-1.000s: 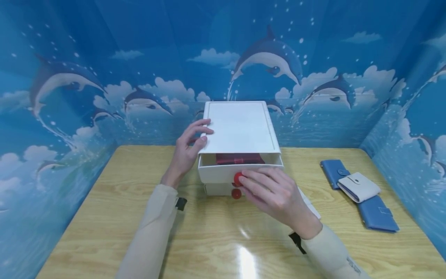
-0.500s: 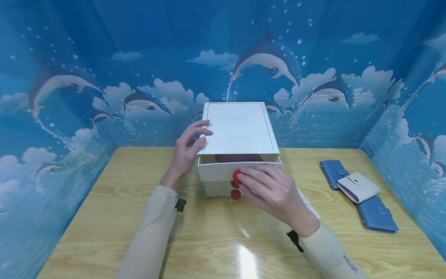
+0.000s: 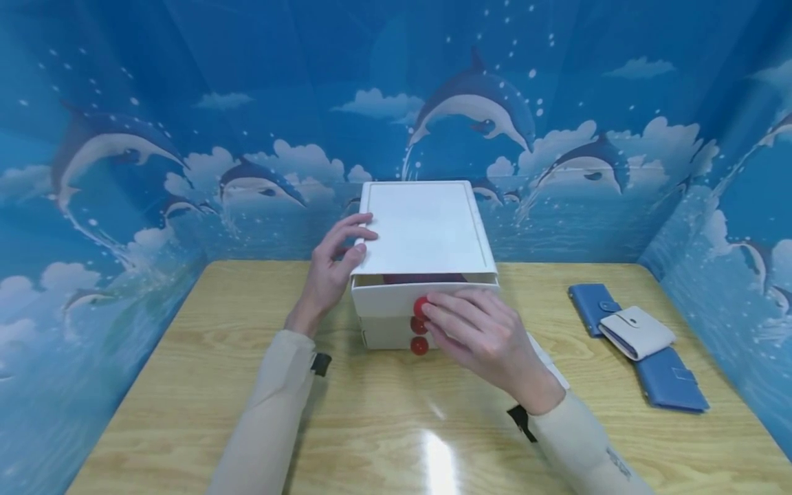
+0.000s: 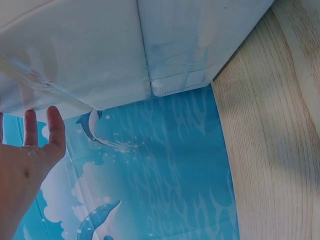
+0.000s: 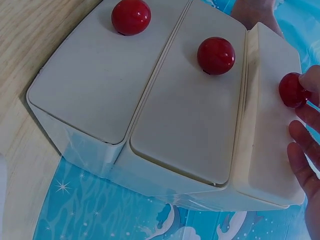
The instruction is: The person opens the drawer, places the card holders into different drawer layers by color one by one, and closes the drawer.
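A white drawer cabinet (image 3: pixel 427 227) with three stacked drawers stands at the middle of the table. Its top drawer (image 3: pixel 383 302) sticks out slightly, and a strip of something dark red (image 3: pixel 423 278) shows through the gap; the rest of that is hidden. My right hand (image 3: pixel 482 337) pinches the top drawer's round red knob (image 5: pixel 291 90), its other fingers against the drawer front. On the cabinet's left side, my left hand (image 3: pixel 334 258) rests with its fingertips at the top edge. Both lower drawers are pushed in, each with a red knob, one being the middle knob (image 5: pixel 216 55).
To the right lie a blue wallet (image 3: pixel 590 306), a white wallet (image 3: pixel 637 332) overlapping it, and another blue wallet (image 3: pixel 671 381). Part of a flat white item (image 3: pixel 549 361) shows beside my right wrist. A dolphin-printed curtain (image 3: pixel 383 137) surrounds the wooden table (image 3: pixel 247 295).
The top drawer has moved back into the cabinet, with my right hand on its knob. Less of the dark red thing shows inside. My left hand keeps its place.
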`<state>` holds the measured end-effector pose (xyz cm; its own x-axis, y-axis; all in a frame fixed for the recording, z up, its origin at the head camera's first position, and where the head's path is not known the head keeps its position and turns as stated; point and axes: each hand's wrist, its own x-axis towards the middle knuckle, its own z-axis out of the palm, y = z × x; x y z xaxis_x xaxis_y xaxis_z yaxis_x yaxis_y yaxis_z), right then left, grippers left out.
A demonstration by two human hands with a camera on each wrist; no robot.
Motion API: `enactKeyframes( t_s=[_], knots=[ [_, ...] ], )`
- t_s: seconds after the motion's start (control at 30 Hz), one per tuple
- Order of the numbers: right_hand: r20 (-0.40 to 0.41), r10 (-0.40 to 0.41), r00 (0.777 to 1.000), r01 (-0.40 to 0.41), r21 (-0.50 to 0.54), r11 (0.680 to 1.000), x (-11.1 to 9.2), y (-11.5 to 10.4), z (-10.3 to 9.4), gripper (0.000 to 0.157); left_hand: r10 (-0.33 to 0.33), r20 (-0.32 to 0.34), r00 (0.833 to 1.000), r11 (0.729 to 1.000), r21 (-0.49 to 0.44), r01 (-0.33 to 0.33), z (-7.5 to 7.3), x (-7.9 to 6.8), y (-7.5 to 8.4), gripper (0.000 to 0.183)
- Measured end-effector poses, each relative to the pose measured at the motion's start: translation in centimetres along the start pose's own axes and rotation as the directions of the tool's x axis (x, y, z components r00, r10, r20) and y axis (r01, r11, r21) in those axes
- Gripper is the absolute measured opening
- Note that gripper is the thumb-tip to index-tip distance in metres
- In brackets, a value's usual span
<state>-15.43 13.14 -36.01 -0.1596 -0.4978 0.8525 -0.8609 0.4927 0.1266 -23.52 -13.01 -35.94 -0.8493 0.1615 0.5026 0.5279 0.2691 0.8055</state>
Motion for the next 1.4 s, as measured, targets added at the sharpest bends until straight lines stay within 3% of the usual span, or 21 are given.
enactKeyframes(
  t_s=[1.4],
  knots=[
    [0.021, 0.058, 0.998, -0.058, 0.012, 0.998, -0.5, 1.5, 1.1, 0.026, 0.018, -0.002, 1.000, 1.000, -0.017, -0.018, 0.0, -0.1, -0.1, 0.029]
  ],
)
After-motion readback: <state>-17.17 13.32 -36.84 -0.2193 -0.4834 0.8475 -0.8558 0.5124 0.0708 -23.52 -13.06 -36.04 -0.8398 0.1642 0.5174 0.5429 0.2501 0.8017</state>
